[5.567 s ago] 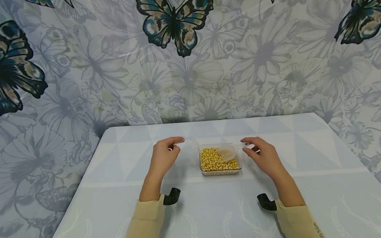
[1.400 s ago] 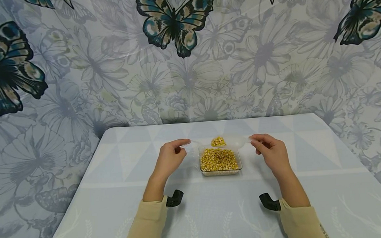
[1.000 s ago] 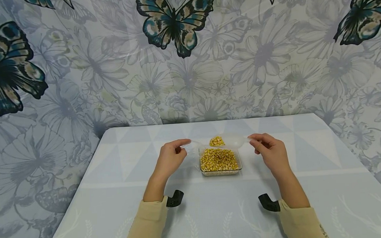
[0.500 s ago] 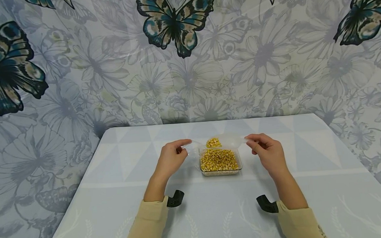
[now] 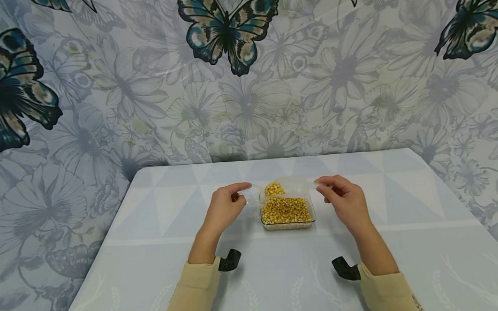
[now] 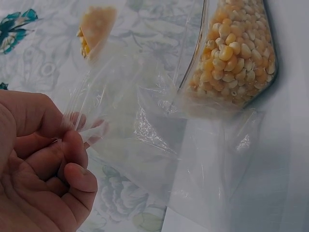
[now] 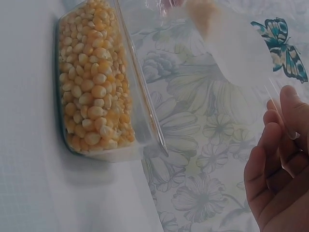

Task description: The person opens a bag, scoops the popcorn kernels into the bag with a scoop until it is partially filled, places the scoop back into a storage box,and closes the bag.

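My left hand (image 5: 224, 208) pinches the edge of a clear plastic bag (image 6: 145, 130), which hangs limp beside the container. From the other side my right hand (image 5: 346, 203) grips the handle end of a translucent white scoop (image 7: 239, 46) between thumb and fingers. A small heap of yellow corn kernels (image 5: 274, 189) lies in the scoop's left end, raised behind the container and close to the bag. Between the hands, a rectangular glass container (image 5: 288, 226) stands on the table, full of corn kernels (image 7: 91, 82).
The table (image 5: 280, 276) has a pale cloth with triangles and leaf prints. A flowered cloth with butterflies (image 5: 227, 27) hangs behind its far edge. Black wrist mounts (image 5: 230, 260) stick out from both sleeves.
The scoop came up out of the container loaded with corn kernels. In the last second my right hand moved it left, toward the bag. My left hand has barely shifted.
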`<state>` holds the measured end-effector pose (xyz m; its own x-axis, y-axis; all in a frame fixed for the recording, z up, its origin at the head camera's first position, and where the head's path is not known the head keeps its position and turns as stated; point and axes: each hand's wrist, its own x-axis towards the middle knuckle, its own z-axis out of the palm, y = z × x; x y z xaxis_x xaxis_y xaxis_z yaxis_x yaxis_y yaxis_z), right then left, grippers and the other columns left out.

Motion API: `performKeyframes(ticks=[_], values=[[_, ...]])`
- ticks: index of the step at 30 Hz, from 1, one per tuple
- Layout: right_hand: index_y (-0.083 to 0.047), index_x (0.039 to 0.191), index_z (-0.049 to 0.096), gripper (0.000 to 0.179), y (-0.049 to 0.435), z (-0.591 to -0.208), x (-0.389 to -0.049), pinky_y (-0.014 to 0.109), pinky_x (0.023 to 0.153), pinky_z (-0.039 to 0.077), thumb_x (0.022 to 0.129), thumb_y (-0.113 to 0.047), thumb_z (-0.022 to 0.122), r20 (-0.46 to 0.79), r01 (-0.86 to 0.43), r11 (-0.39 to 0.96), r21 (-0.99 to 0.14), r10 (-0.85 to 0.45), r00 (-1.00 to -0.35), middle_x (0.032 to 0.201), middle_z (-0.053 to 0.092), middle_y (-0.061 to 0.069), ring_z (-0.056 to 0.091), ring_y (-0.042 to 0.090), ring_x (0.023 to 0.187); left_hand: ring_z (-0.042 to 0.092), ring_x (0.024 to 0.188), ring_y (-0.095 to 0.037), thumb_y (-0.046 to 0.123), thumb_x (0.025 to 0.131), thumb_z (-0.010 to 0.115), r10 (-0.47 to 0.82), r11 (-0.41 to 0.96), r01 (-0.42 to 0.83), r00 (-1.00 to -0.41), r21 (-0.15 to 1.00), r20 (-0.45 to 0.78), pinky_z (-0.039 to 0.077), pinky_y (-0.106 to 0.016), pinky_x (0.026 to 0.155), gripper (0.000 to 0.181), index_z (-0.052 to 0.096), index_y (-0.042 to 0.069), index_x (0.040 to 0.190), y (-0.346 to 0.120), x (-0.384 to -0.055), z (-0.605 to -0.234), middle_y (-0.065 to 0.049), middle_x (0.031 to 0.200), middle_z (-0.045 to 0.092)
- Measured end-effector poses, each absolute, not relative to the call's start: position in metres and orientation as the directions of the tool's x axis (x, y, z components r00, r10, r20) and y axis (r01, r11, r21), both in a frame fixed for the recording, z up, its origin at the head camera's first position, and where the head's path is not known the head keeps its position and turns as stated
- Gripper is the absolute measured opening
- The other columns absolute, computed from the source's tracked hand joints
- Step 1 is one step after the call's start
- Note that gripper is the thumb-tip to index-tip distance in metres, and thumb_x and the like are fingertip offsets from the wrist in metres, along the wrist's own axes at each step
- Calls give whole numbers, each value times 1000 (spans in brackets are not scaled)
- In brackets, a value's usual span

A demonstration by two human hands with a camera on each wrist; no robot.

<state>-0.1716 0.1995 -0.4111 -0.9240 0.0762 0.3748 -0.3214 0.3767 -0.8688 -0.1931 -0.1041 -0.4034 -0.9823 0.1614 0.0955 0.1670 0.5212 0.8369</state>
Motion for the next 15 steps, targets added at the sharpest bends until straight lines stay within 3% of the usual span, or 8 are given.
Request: performKeyframes(ticks=[9,15], values=[[-9,106,76,15,196,-412,-171,21,51,45,92,-9,70,425,-358,437,-825,61,-903,84,62,-14,56,6,61,33,50,-12,1,90,52,169,522,174,-981,835,99,30,-25,48,44,71,18,126,-102,-191,-402,-1,55,48],[-11,104,77,14,194,-411,-171,20,50,42,91,-9,71,455,-374,479,-794,59,-889,83,64,-3,55,7,60,33,50,-12,1,91,52,188,512,192,-976,838,109,30,-25,48,43,71,17,126,-102,-191,-404,-1,55,48]])
